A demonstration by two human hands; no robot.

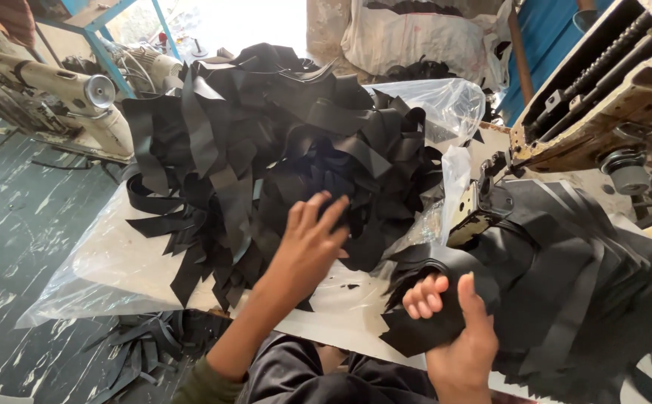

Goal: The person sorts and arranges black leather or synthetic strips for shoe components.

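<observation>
Black strips (pixel 266 142) heaped at twelve o'clock meet my spread-fingered left hand (pixel 307 243), while my right hand (pixel 457 329) clamps a stitched bundle (pixel 565 277), keeping it together.

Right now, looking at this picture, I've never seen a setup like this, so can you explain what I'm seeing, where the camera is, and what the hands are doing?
There is no robot here: a person works with two bare hands, and the one picture comes from a camera worn on their head, looking down. The left hand reaches with fingers spread into a big pile of black strips, which lies on a clear plastic sheet. The right hand grips a folded bundle of the same black material. More of it is stacked at the right, under an industrial sewing machine. Another sewing machine stands at upper left. Scraps lie on the floor below.
</observation>
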